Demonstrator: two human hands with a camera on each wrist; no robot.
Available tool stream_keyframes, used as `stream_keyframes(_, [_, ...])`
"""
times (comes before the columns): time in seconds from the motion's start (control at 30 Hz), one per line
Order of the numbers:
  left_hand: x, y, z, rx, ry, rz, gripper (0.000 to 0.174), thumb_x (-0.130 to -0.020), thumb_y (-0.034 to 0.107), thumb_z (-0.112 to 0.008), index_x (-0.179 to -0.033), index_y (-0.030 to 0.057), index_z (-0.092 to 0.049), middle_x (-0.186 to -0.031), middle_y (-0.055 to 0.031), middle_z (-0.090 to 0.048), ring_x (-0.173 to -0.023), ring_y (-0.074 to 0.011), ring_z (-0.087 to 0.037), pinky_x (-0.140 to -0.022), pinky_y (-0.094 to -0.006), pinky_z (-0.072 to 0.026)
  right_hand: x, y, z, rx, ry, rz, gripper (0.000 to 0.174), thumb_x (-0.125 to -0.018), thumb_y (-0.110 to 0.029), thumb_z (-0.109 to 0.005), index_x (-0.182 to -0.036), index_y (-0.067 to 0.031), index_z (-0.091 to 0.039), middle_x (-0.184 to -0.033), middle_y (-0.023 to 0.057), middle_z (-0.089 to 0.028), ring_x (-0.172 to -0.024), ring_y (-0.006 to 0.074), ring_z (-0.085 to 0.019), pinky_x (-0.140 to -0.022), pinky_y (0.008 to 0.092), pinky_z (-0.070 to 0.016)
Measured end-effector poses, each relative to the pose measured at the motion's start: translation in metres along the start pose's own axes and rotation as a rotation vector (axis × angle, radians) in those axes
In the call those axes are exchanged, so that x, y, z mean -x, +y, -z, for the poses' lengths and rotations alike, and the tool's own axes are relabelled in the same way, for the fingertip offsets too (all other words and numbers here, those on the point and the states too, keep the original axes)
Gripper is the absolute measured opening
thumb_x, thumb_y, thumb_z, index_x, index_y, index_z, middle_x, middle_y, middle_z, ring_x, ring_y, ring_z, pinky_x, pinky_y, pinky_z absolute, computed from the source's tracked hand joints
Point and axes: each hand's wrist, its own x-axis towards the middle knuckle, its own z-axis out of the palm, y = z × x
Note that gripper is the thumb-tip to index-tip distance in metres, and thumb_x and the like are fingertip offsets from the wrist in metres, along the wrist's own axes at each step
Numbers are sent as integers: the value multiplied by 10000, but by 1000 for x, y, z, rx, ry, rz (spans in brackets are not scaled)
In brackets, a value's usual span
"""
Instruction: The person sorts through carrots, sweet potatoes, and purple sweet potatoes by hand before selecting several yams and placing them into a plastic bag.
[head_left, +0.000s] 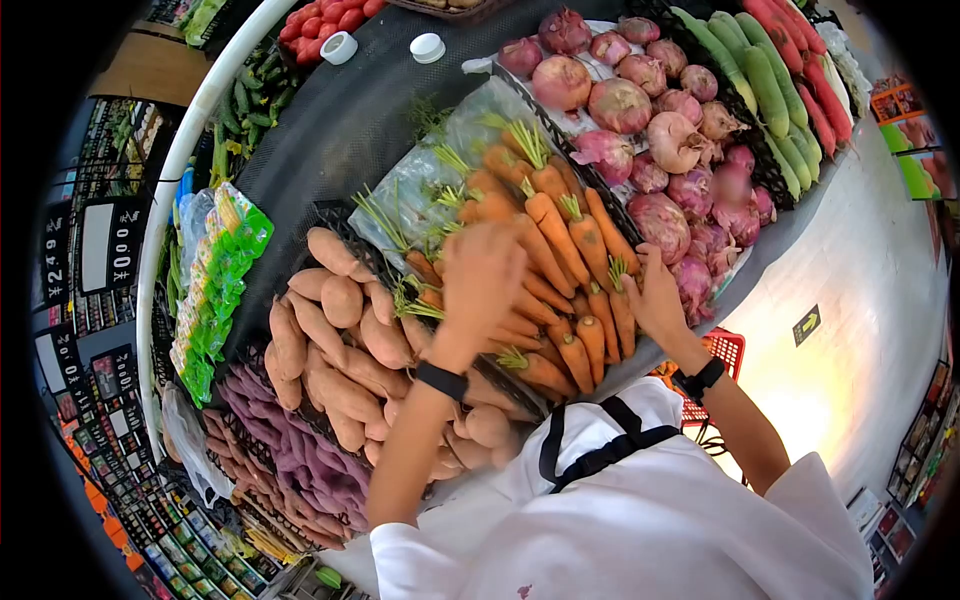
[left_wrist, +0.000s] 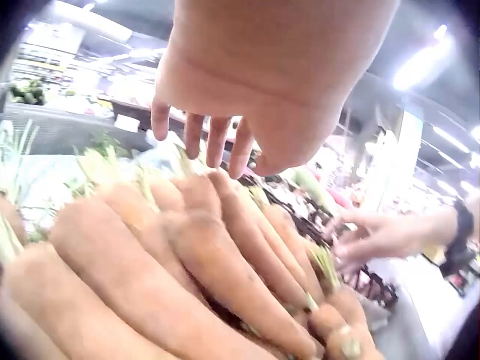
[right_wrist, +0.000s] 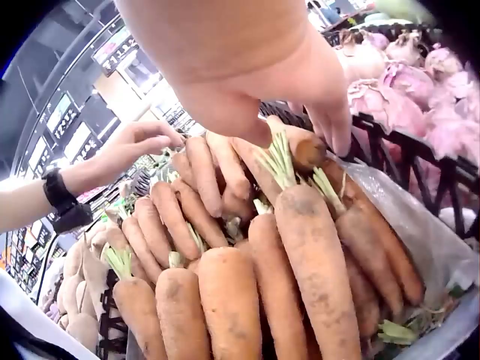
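Note:
Loose carrots with short green tops lie heaped in a plastic-lined black crate. My left hand, blurred in the head view, is over the left part of the heap. In the left wrist view its fingers hang down, spread apart, beyond the nearest carrots, with nothing between them. At the crate's right edge is my right hand, fingers extended towards the onion side. In the right wrist view a carrot's blunt end shows between its thumb and fingers; the rest of that carrot is partly hidden under the palm.
Red onions fill the crate to the right, behind a black lattice wall. Sweet potatoes and purple ones lie to the left. Green radishes are at the far right. A red basket stands below the right arm.

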Motion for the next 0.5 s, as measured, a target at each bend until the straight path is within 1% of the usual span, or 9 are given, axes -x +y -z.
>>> stream_keyframes(0.03, [-6,-12,12,-19,49,44,205,-913,188,-655,-1084,75,-658,-1214,-107,-636,-1140,-315,-577,-1024,-471,-405,1,3,-2,-1,-1,3,462,-877,-126,-682,-1258,9,-458,-1088,303,-620,-1003,457,-627,-841,496,-518])
stream_keyframes(0.1, [-15,-43,27,-41,104,93,217,-938,204,-647,-1104,65,-660,-1212,-124,-642,-1127,-328,-591,-1015,-457,-421,0,7,-3,-152,-14,-98,506,-817,-49,-736,-1250,-8,-477,-1130,251,-573,-1050,405,-597,-884,441,-501])
stream_keyframes(0.13, [-17,-63,32,170,20,186,235,-943,214,-638,-1117,57,-655,-1188,-143,-649,-1120,-343,-599,-994,-450,-440,0,2,-2,-154,-15,-96,506,-817,-49,-736,-1250,-8,-477,-1130,251,-573,-1050,405,-597,-884,441,-501])
stream_keyframes(0.17, [-22,-80,38,379,-61,276,253,-948,224,-628,-1130,49,-650,-1164,-163,-656,-1113,-358,-606,-974,-442,-459,-2,-6,1,-100,38,-30,505,-791,-29,-754,-1232,-17,-508,-1105,215,-566,-1034,383,-594,-880,421,-502])
stream_keyframes(0.2, [-25,-93,44,374,-59,278,253,-948,224,-628,-1130,49,-650,-1164,-163,-656,-1113,-358,-606,-974,-442,-459,-3,-13,2,-48,89,33,506,-765,-8,-772,-1213,-27,-538,-1080,179,-560,-1019,361,-591,-875,402,-503])
stream_keyframes(0.33, [-31,-123,50,391,-96,352,287,-975,251,-611,-1122,7,-642,-1108,-190,-681,-1048,-386,-632,-926,-441,-490,-12,-25,4,-83,132,47,438,-750,1,-781,-1146,-35,-599,-1089,149,-541,-1038,329,-581,-885,391,-501])
stream_keyframes(0.43, [-25,-126,39,502,-151,441,320,-994,271,-592,-1157,-2,-629,-1117,-198,-678,-1081,-372,-634,-930,-436,-489,-25,-43,35,-3,203,224,502,-760,-3,-753,-1240,-69,-623,-1127,135,-627,-1025,301,-632,-890,372,-520])
stream_keyframes(0.47, [-21,-124,33,472,-181,434,347,-1001,288,-583,-1178,-9,-618,-1160,-204,-665,-1118,-370,-623,-947,-435,-482,-35,-52,51,105,250,392,543,-763,-23,-744,-1287,-82,-614,-1106,128,-676,-1033,290,-652,-893,376,-523])
stream_keyframes(0.5, [-19,-123,29,436,-208,428,374,-1007,305,-575,-1199,-15,-607,-1203,-211,-652,-1155,-368,-612,-964,-434,-474,-49,-65,64,111,238,400,543,-763,-23,-744,-1287,-82,-614,-1106,128,-676,-1033,290,-652,-893,376,-523])
